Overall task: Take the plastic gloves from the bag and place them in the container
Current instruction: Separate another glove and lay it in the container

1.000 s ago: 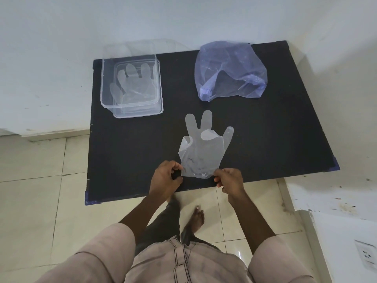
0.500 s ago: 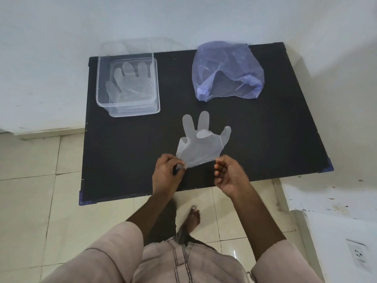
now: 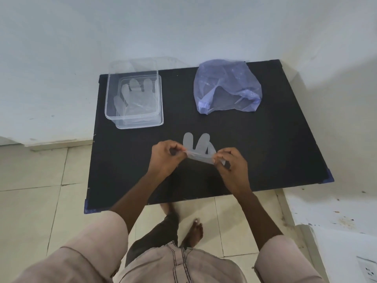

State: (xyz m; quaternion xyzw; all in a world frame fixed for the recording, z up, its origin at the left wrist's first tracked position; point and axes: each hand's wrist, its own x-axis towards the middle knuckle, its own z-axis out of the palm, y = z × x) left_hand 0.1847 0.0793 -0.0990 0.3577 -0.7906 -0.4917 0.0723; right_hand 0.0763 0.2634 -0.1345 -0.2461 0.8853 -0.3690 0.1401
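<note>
My left hand (image 3: 166,158) and right hand (image 3: 231,167) are both pinched shut on the cuff end of one plastic glove (image 3: 199,149), thumb against fingertips at each corner, so the cuff edge runs taut between them over the middle of the black table (image 3: 265,152). The glove is lifted at my end; whether its fingertips touch the table I cannot tell.

It looks like thin, clear film — almost weightless, limp, and likely slick and clingy, so it should fold or drift with any quick swing. The cuff corners seem the right hold: two points spread apart keep it flat, whereas one pinch in the middle would probably let it crumple. It may tear if I pull the corners too hard, so light tension only.

Its long axis runs from the cuff at my hands away from me toward the wall (image 3: 183,27), finger tubes pointing to the far side. Two glove fingers show plainly above my knuckles; the rest is folded or hidden behind my right hand.

Further out, the clear container (image 3: 111,114) sits at the far left of the table with at least one glove (image 3: 134,99) already lying flat inside, fingers also pointing to the wall. The bluish bag (image 3: 226,86) slumps at the far right, well apart from the container. To match what lies there, I judge a carry up and left without turning the glove.
</note>
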